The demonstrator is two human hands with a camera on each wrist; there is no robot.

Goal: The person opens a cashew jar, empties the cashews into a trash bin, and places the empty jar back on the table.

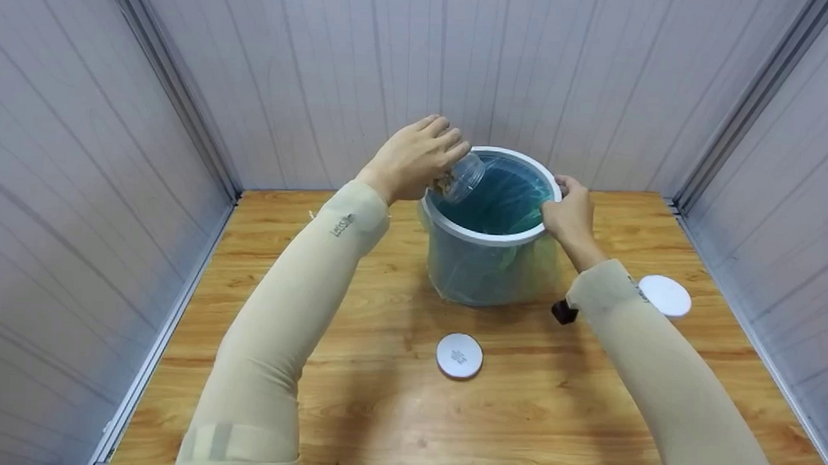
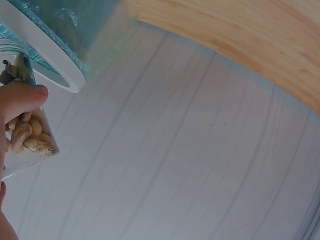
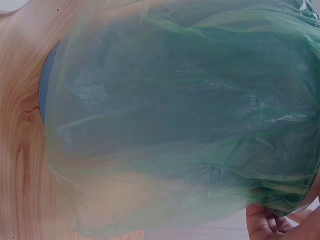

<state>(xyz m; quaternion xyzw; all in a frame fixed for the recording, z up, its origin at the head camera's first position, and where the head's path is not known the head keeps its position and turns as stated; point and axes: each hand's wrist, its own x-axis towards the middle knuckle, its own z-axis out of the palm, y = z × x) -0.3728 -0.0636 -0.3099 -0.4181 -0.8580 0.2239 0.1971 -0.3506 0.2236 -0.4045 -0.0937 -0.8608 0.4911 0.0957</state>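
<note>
My left hand (image 1: 416, 156) grips a clear plastic jar (image 1: 467, 177) tilted over the left side of the trash bin, its mouth toward the opening. Tan, nut-like pieces (image 2: 32, 132) lie inside the jar, with darker bits near its mouth in the left wrist view. The trash bin (image 1: 493, 239) is bluish with a white rim and a thin green bag (image 3: 190, 125) lining it and hanging down outside. With my right hand (image 1: 572, 212) I hold the bin's right rim; its fingers (image 3: 265, 222) show below the bag in the right wrist view.
A white round lid (image 1: 459, 356) with small print lies on the wooden floor (image 1: 348, 399) in front of the bin. Another white disc (image 1: 666, 296) is beyond my right forearm, and a small dark block (image 1: 564, 312) sits beside that sleeve. Pale panel walls (image 1: 394, 61) enclose the space.
</note>
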